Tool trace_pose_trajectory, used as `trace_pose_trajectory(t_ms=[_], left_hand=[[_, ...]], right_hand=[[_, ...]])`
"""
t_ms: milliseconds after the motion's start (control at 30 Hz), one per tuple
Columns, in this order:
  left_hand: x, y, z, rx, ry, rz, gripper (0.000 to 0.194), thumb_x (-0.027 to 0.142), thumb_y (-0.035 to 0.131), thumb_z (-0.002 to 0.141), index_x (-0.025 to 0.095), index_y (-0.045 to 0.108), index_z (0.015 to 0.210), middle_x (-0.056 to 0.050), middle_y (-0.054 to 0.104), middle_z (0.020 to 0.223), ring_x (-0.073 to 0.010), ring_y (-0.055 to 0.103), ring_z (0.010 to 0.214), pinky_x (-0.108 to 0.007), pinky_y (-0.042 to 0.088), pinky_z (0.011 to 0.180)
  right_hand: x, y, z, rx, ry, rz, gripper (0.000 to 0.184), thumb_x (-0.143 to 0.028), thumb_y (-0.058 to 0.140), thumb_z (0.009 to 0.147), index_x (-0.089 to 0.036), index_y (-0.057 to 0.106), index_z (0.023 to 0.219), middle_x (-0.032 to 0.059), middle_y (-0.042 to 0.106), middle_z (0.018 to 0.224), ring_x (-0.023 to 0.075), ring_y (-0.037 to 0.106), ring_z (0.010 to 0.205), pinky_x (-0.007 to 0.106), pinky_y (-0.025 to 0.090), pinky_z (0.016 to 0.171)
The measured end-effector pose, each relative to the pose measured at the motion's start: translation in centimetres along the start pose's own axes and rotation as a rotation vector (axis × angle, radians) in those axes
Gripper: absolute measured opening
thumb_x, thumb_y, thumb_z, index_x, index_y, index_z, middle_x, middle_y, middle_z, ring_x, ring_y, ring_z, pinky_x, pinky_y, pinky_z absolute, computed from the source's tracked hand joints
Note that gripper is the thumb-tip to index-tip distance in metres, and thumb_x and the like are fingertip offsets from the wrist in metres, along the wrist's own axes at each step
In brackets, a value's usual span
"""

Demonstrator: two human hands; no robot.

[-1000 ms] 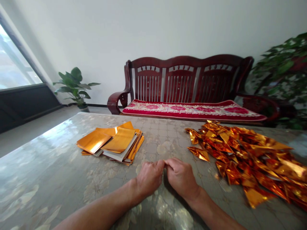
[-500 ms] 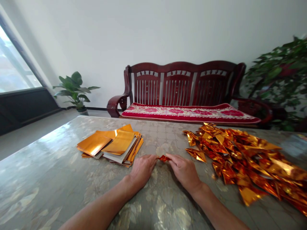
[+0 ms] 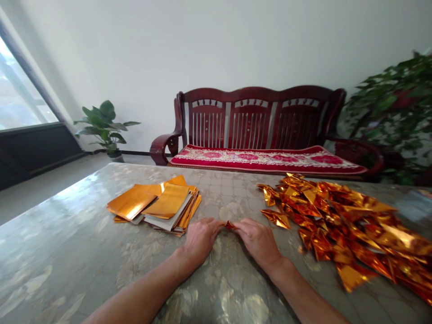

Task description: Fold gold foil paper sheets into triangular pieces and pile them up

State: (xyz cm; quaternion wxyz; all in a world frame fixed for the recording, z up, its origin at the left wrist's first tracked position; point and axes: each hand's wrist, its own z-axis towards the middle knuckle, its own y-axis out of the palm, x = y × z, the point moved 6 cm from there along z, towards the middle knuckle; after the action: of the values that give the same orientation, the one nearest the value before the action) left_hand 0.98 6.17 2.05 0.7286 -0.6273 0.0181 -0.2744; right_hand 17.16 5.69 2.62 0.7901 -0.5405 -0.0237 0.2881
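Between my two hands is a small piece of folded orange-gold foil paper [image 3: 229,225], pinched at both ends; only its middle shows. My left hand [image 3: 202,238] grips its left end and my right hand [image 3: 258,240] its right end, with the fingertips closed and partly hiding it. Left of my left hand lies a loose stack of flat gold foil sheets [image 3: 167,201], some with the grey side up. To the right of my right hand spreads a heap of folded foil pieces [image 3: 337,220], pointed and shiny; a single folded piece [image 3: 276,218] lies at its near-left edge.
All of this rests on a table with a glossy, flower-patterned grey cover [image 3: 135,279]. Behind it stands a dark red wooden bench [image 3: 249,121] with a red floral cushion [image 3: 270,158]. Potted plants [image 3: 106,123] stand at left and right. A translucent item [image 3: 415,204] lies at the far right.
The foil between my fingers looks narrower and more peaked in the middle than before. Both hands have stayed almost in the same place.
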Motion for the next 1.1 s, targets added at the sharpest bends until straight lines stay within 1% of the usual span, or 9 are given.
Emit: trace_pose_trajectory(t_ms=[100, 200, 367, 467, 567, 667, 833, 933, 1100], left_hand=[[0.0, 0.2, 0.1, 0.005, 0.021, -0.062, 0.029, 0.032, 0.043, 0.101, 0.027, 0.071, 0.103, -0.001, 0.070, 0.086, -0.0156, 0.064, 0.082, -0.023, 0.040, 0.070], [0.1, 0.1, 0.0, 0.010, 0.057, -0.100, 0.029, 0.030, 0.043, 0.101, 0.025, 0.071, 0.099, -0.001, 0.068, 0.083, -0.0144, 0.063, 0.079, -0.022, 0.039, 0.068], [0.9, -0.3, -0.1, 0.021, 0.144, -0.047, 0.026, 0.029, 0.046, 0.100, 0.023, 0.070, 0.092, 0.000, 0.065, 0.078, -0.0135, 0.060, 0.074, -0.022, 0.037, 0.065], [0.8, -0.4, -0.1, 0.059, 0.117, -0.060, 0.027, 0.028, 0.044, 0.100, 0.024, 0.070, 0.097, -0.001, 0.067, 0.081, -0.0137, 0.061, 0.077, -0.021, 0.039, 0.067], [0.5, -0.2, 0.0, 0.072, 0.082, -0.118, 0.027, 0.027, 0.043, 0.100, 0.026, 0.069, 0.106, -0.002, 0.069, 0.088, -0.0146, 0.064, 0.083, -0.021, 0.042, 0.072], [0.1, -0.1, 0.1, 0.084, 0.048, -0.173, 0.027, 0.027, 0.044, 0.100, 0.026, 0.069, 0.108, -0.002, 0.071, 0.091, -0.0154, 0.065, 0.085, -0.022, 0.044, 0.074], [0.1, -0.3, 0.1, 0.135, 0.023, -0.250, 0.025, 0.027, 0.045, 0.100, 0.024, 0.070, 0.102, -0.001, 0.072, 0.093, -0.0151, 0.066, 0.087, -0.022, 0.045, 0.079], [0.6, -0.4, -0.1, 0.121, 0.029, -0.269, 0.025, 0.030, 0.045, 0.100, 0.024, 0.070, 0.096, -0.001, 0.072, 0.089, -0.0143, 0.065, 0.083, -0.021, 0.044, 0.075], [1.0, -0.3, -0.4, 0.106, 0.029, -0.273, 0.027, 0.031, 0.047, 0.099, 0.022, 0.068, 0.087, 0.000, 0.070, 0.081, -0.0130, 0.063, 0.075, -0.021, 0.041, 0.068]], right_hand=[[0.0, 0.0, 0.0, 0.015, -0.026, 0.041, 0.019, -0.021, 0.059, 0.093, -0.029, 0.075, 0.098, -0.0006, 0.072, 0.082, 0.0145, 0.069, 0.077, 0.021, 0.045, 0.062], [0.2, -0.2, 0.1, 0.067, -0.040, 0.069, 0.023, -0.018, 0.055, 0.093, -0.027, 0.074, 0.103, 0.0005, 0.074, 0.088, 0.0151, 0.070, 0.080, 0.021, 0.048, 0.067], [0.3, -0.3, 0.3, 0.120, -0.092, 0.120, 0.030, -0.011, 0.050, 0.092, -0.024, 0.073, 0.106, 0.0021, 0.075, 0.094, 0.0145, 0.071, 0.085, 0.021, 0.052, 0.074], [0.3, -0.3, 0.3, 0.107, -0.108, 0.145, 0.030, -0.011, 0.049, 0.092, -0.024, 0.073, 0.104, 0.0021, 0.075, 0.093, 0.0137, 0.071, 0.084, 0.020, 0.051, 0.074], [0.2, -0.1, 0.3, 0.046, -0.110, 0.158, 0.030, -0.010, 0.050, 0.091, -0.024, 0.073, 0.104, 0.0014, 0.074, 0.091, 0.0137, 0.070, 0.083, 0.020, 0.051, 0.073], [-0.2, 0.0, 0.2, 0.008, -0.107, 0.175, 0.028, -0.011, 0.052, 0.091, -0.025, 0.073, 0.101, 0.0012, 0.074, 0.088, 0.0141, 0.070, 0.081, 0.021, 0.050, 0.071], [-0.6, -0.2, 0.3, 0.073, -0.065, 0.205, 0.020, -0.016, 0.056, 0.091, -0.023, 0.074, 0.098, 0.0024, 0.074, 0.087, 0.0157, 0.069, 0.078, 0.023, 0.050, 0.070], [-0.5, -0.5, 0.3, 0.112, -0.039, 0.236, 0.019, -0.019, 0.056, 0.092, -0.023, 0.074, 0.097, 0.0023, 0.075, 0.085, 0.0163, 0.070, 0.077, 0.024, 0.050, 0.069], [-0.6, -0.5, 0.1, 0.131, -0.039, 0.287, 0.022, -0.018, 0.055, 0.091, -0.024, 0.075, 0.097, 0.0020, 0.076, 0.085, 0.0162, 0.070, 0.077, 0.024, 0.052, 0.071]])
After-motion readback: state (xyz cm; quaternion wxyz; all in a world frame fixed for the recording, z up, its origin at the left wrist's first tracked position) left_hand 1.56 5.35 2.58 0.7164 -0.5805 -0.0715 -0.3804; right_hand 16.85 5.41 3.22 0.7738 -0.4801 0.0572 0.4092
